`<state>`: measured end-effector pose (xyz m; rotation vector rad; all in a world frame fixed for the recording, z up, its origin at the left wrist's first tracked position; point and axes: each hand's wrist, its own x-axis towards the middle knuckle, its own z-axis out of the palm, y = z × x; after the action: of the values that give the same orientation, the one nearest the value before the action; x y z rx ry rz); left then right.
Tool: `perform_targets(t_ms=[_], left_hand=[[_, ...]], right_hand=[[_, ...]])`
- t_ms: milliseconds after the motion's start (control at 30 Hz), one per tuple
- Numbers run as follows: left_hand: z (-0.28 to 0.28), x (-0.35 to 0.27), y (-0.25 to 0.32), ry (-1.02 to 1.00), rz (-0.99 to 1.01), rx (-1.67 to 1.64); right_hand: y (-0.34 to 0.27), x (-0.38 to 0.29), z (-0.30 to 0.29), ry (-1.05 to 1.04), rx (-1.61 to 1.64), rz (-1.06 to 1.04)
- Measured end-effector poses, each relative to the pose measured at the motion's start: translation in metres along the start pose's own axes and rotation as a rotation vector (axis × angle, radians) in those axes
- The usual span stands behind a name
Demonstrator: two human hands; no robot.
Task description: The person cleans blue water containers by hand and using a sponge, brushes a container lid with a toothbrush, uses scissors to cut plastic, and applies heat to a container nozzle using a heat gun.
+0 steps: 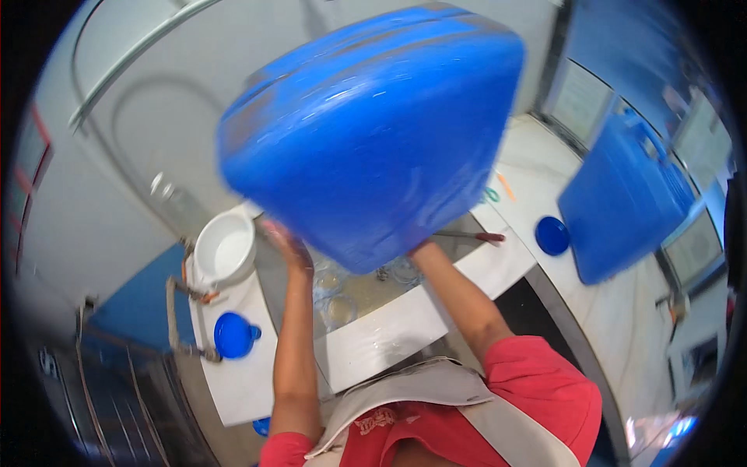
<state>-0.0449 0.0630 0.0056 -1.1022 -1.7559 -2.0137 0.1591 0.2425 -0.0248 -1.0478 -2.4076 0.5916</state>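
A large blue plastic jerrycan [373,140], wet and brown-stained along its upper side, is held up over a sink basin [362,300]. My left hand [289,242] is against its lower left part. My right hand [421,245] is at its lower right underside, with the fingers mostly hidden by the can. Below, shallow water and several round clear objects lie in the basin. A tool with a red handle [490,237] rests across the basin's right corner.
A second blue jerrycan [627,204] and a blue lid [552,236] occupy the right counter [589,303]. To the left are a white plastic bowl [225,246], a blue funnel [234,335] and a tap with pipes [198,292]. A wall rises behind the basin.
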Motion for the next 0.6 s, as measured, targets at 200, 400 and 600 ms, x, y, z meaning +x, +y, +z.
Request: perform_targets(t_ms=[200, 400, 600], left_hand=[[-0.127, -0.030, 0.078, -0.235, -0.279, 0.364], [-0.212, -0.049, 0.085, -0.518, -0.201, 0.957], [-0.242, -0.073, 0.059, -0.978, 0.050, 1.275]], right_hand=[[0.068, -0.010, -0.054, 0.181, 0.534, 0.073], [0.159, -0.014, -0.089, 0.113, 0.845, -0.287], [0.021, -0.011, -0.100, 0.546, 0.452, 0.061]])
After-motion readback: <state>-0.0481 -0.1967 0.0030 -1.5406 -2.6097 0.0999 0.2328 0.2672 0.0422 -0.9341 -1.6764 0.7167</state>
